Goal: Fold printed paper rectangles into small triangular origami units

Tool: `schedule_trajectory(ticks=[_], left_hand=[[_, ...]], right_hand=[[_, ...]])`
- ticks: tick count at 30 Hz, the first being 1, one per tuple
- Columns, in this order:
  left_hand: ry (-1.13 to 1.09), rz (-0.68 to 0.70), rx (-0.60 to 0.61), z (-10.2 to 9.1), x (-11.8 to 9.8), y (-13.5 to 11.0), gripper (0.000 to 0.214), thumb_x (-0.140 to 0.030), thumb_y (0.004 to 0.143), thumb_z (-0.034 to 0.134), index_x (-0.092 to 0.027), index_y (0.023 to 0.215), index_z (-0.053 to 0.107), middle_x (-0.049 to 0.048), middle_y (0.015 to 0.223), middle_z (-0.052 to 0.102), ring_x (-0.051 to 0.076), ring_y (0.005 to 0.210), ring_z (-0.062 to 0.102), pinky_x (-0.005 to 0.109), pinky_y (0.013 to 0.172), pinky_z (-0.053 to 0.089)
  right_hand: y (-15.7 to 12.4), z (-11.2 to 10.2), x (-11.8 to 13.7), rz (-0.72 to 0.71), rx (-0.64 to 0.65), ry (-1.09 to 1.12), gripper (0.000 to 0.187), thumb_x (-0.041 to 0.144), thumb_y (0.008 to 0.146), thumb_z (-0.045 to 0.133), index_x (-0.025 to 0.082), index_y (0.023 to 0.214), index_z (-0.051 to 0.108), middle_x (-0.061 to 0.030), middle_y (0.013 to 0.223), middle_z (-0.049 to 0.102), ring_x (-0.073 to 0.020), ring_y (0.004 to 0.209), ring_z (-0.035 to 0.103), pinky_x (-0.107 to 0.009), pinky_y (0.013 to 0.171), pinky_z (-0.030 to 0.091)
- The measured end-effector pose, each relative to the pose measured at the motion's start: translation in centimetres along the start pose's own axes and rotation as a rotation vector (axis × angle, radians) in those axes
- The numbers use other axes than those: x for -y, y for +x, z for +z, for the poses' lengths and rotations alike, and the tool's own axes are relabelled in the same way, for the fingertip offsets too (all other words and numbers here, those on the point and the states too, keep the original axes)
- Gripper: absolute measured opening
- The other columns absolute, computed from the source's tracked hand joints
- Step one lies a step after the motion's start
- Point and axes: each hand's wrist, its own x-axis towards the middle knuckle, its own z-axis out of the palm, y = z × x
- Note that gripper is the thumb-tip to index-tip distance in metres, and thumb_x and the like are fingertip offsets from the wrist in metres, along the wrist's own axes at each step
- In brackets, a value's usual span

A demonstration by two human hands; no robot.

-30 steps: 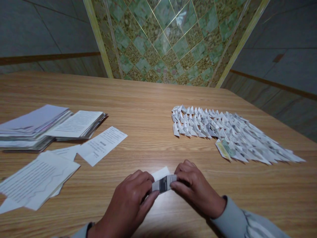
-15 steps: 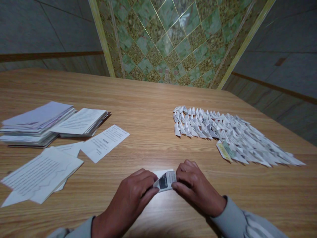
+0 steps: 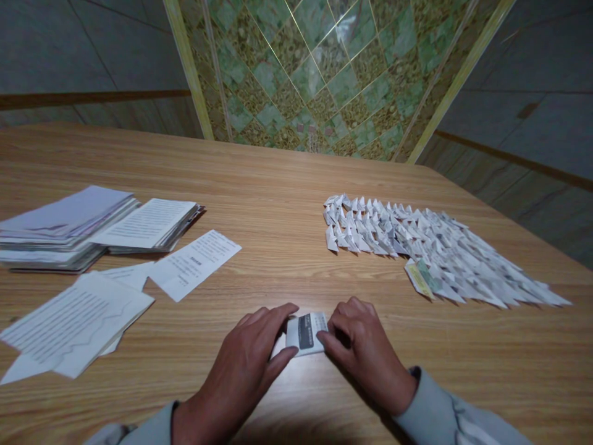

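A small folded slip of printed paper (image 3: 306, 334) lies on the wooden table (image 3: 287, 198) near its front edge. My left hand (image 3: 248, 361) grips the slip's left end with thumb and fingers. On the slip's right end my right hand (image 3: 364, 352) pinches with curled fingers. Both wrists wear grey sleeves.
Rows of several small folded paper triangles (image 3: 430, 247) cover the right of the table. At the left stand stacks of printed sheets (image 3: 92, 225), with loose cut strips (image 3: 192, 262) and torn pages (image 3: 69, 324) in front of them. Tiled walls rise behind the table.
The slip has been pressed down flatter onto the table, and my left fingers have stretched out along its far edge. The view has shifted slightly.
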Motion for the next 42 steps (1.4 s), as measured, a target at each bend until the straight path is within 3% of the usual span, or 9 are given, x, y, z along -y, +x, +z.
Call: schedule_trajectory(ticks=[2,5,11,16,23,34,42], left_hand=[[0.019,0.025,-0.032,0.1,0.1,0.0,0.057,-0.020,0.084,0.068,-0.022,0.135,0.043,0.0075,0.114,0.070,0.025,0.096,0.067,0.036,0.081,0.053],[0.041,0.042,-0.034,0.1,0.2,-0.1,0.060,-0.020,0.086,0.067,-0.025,0.138,0.039,0.0070,0.117,0.070,0.025,0.098,0.067,0.035,0.081,0.054],[0.036,0.072,-0.036,-0.2,0.2,-0.1,0.052,-0.023,0.088,0.065,-0.024,0.136,0.043,0.0085,0.120,0.067,0.025,0.103,0.065,0.036,0.084,0.053],[0.107,0.204,0.006,-0.4,-0.2,0.4,0.028,-0.020,0.094,0.057,-0.027,0.122,0.058,0.0075,0.122,0.064,0.025,0.099,0.062,0.038,0.078,0.051],[0.195,0.325,0.118,-0.6,-1.1,0.4,0.026,-0.024,0.097,0.057,-0.033,0.121,0.061,0.0043,0.120,0.065,0.024,0.096,0.057,0.037,0.075,0.043],[0.244,0.344,0.170,-0.5,-1.1,0.5,0.042,-0.022,0.095,0.060,-0.041,0.131,0.054,0.0039,0.118,0.062,0.023,0.097,0.053,0.036,0.079,0.040],[0.335,0.381,0.249,-0.6,-1.4,0.9,0.050,-0.020,0.093,0.061,-0.041,0.136,0.048,0.0059,0.119,0.059,0.024,0.094,0.051,0.037,0.077,0.039]], right_hand=[[-0.1,0.2,0.1,0.011,-0.012,-0.029,0.022,0.018,0.084,0.071,0.018,0.067,0.057,0.0003,0.072,0.057,-0.0186,0.079,0.049,-0.033,0.074,0.029],[-0.2,0.4,0.1,0.015,-0.028,-0.056,0.021,0.018,0.083,0.071,0.018,0.068,0.057,-0.0001,0.073,0.057,-0.0191,0.079,0.049,-0.033,0.075,0.030],[-0.3,0.3,0.3,0.022,-0.057,-0.064,0.021,0.018,0.081,0.073,0.019,0.070,0.055,0.0005,0.073,0.057,-0.0200,0.078,0.049,-0.033,0.074,0.030],[-0.4,0.2,0.4,0.052,-0.070,-0.065,0.020,0.020,0.080,0.075,0.020,0.082,0.055,0.0005,0.076,0.057,-0.0213,0.079,0.049,-0.033,0.073,0.031],[-0.3,-0.4,0.6,0.058,-0.020,-0.054,0.018,0.016,0.082,0.070,0.021,0.090,0.055,-0.0011,0.084,0.060,-0.0226,0.083,0.052,-0.035,0.077,0.033],[-0.4,-1.0,-0.5,0.083,-0.006,0.089,0.009,0.019,0.087,0.066,0.021,0.086,0.058,0.0021,0.073,0.058,-0.0187,0.077,0.052,-0.033,0.076,0.034],[-0.4,-0.3,-0.1,0.029,0.023,0.014,0.017,0.010,0.084,0.066,0.022,0.091,0.056,0.0008,0.087,0.062,-0.0199,0.086,0.051,-0.036,0.084,0.031]])
